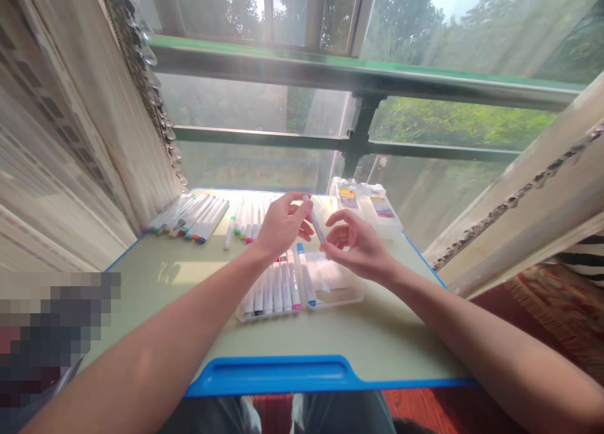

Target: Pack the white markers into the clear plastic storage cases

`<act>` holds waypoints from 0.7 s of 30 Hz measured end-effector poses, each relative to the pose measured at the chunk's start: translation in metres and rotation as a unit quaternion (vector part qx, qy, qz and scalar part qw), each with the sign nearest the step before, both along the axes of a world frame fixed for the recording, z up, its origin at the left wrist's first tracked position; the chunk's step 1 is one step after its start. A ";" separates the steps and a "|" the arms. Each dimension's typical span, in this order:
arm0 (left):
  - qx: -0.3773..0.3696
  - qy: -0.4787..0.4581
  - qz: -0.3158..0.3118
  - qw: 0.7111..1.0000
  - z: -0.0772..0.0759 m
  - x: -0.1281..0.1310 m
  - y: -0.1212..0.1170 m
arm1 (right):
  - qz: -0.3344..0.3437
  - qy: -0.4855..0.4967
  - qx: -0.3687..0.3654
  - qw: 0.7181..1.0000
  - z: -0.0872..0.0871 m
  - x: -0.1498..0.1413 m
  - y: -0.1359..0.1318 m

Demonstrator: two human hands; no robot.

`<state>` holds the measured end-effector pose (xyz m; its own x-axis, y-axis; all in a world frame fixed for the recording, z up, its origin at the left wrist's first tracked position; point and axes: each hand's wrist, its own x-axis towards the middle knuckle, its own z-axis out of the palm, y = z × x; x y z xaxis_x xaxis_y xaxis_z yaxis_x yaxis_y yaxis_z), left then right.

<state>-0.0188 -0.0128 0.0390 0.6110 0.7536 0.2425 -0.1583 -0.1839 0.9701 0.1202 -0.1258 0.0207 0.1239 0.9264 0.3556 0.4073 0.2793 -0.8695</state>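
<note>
In front of me a slim white marker (318, 224) is held slanted above the table. My left hand (282, 225) pinches its upper end between thumb and fingers. Curled around the lower end is my right hand (353, 244), with its thumb and fingertips at the barrel. Below both hands lies a clear plastic case (343, 299) with a row of white markers (275, 292) in its left part. One blue-capped marker (306, 275) lies beside that row. The right part of the case shows pale, with no markers visible in it.
Loose markers (207, 219) lie in a group at the back left. More stand out behind my left hand, including a green-capped marker (229, 233). A clear case with labels (377, 211) sits at the back right. The table (387, 339) has a blue rim; curtains and a window surround it.
</note>
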 end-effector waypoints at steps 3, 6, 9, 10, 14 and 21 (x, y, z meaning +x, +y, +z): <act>0.016 -0.001 0.004 1.000 0.000 -0.001 0.000 | 0.006 -0.019 -0.004 1.000 0.002 0.000 -0.001; 0.028 -0.011 -0.007 1.000 -0.001 -0.002 0.001 | 0.015 -0.018 -0.011 1.000 0.002 0.000 -0.002; 0.044 -0.019 -0.014 0.999 -0.002 -0.002 0.003 | 0.013 -0.011 -0.020 1.000 0.003 0.000 -0.002; 0.047 -0.019 -0.014 0.999 -0.002 -0.002 0.003 | 0.012 -0.013 -0.025 1.000 0.003 0.000 -0.002; 0.052 -0.016 -0.019 0.998 -0.003 -0.002 0.004 | 0.021 -0.029 -0.036 0.999 0.004 0.001 -0.001; 0.053 -0.008 -0.027 0.998 -0.004 -0.003 0.004 | 0.020 -0.043 -0.014 0.999 0.002 0.007 0.002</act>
<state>-0.0219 -0.0085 0.0355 0.6450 0.6898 0.3289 -0.1860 -0.2757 0.9431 0.1275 -0.1240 0.0231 0.0567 0.9396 0.3376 0.4703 0.2732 -0.8391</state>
